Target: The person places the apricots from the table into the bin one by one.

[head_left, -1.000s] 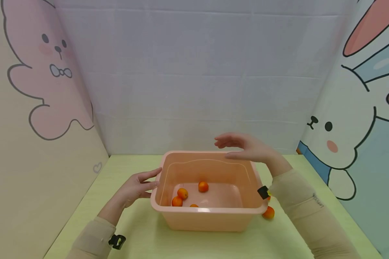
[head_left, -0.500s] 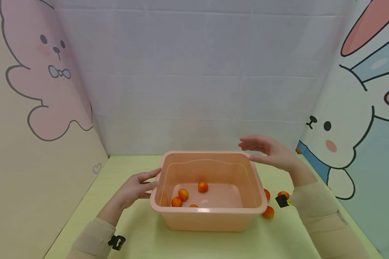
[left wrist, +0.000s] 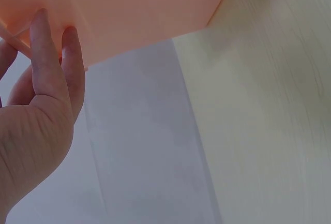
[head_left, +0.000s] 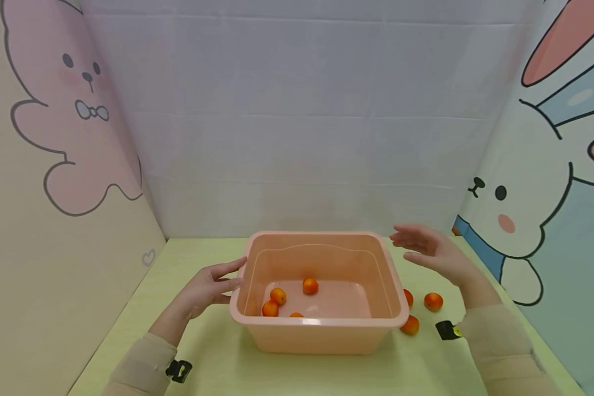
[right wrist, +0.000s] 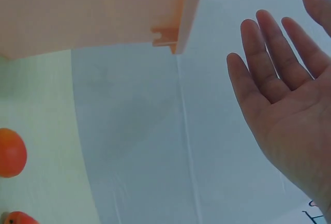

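Note:
A peach-pink plastic basin stands on the table. Straight fingers of my left hand touch its left side at and just below the rim. The left wrist view shows those fingertips against the basin's outer wall. Inside the basin lie several small round orange fruits, one of them near the middle and one partly hidden by the front rim. My right hand hovers beyond the basin's right rim, its fingers loosely extended and holding nothing. Below it, an orange fruit rests on the table.
Two more orange fruits lie close to the basin's right side, one fruit nearer the front. The pale yellow-green table is bounded by a plain back curtain and side walls with cartoon animals.
My right hand has moved right, from over the basin's back rim to outside its right side, uncovering a fruit on the table. The left hand and basin stay put.

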A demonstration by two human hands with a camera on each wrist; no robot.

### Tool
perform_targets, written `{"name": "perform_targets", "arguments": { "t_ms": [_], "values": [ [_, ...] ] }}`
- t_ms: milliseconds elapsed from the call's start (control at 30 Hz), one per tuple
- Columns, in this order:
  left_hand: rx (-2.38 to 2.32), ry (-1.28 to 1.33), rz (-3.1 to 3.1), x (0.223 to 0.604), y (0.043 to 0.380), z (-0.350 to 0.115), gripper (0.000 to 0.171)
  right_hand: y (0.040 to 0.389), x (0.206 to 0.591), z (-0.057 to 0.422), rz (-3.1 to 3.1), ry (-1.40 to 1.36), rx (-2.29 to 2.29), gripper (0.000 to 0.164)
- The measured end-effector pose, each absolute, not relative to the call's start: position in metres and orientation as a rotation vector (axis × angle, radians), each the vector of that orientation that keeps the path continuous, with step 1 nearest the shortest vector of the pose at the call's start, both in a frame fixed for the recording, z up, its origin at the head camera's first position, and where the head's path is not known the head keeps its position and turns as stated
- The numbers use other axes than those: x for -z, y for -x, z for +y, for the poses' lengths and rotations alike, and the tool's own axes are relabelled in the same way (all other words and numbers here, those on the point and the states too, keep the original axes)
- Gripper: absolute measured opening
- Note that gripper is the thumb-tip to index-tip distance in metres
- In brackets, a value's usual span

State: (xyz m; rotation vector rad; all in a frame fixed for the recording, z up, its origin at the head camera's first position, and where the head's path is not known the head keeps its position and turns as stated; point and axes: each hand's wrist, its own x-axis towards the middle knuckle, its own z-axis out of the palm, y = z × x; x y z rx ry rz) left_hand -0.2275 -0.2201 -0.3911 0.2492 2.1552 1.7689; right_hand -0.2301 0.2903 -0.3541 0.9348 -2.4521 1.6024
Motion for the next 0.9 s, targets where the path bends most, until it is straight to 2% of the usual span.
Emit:
{"name": "perform_targets", "arguments": {
  "t_ms": [467, 900],
  "values": [
    [-1.768, -0.244, 2.157, 0.390, 0.227, -0.220, 0.063, 0.215, 0.412, 0.324, -2.500, -0.635, -1.601, 0.049],
    [-1.761, -0.278, 2.138, 0.390, 0.227, -0.221, 0.065, 0.205, 0.448, 0.351, -2.539, -0.405, -1.368, 0.059]
  ]
}}
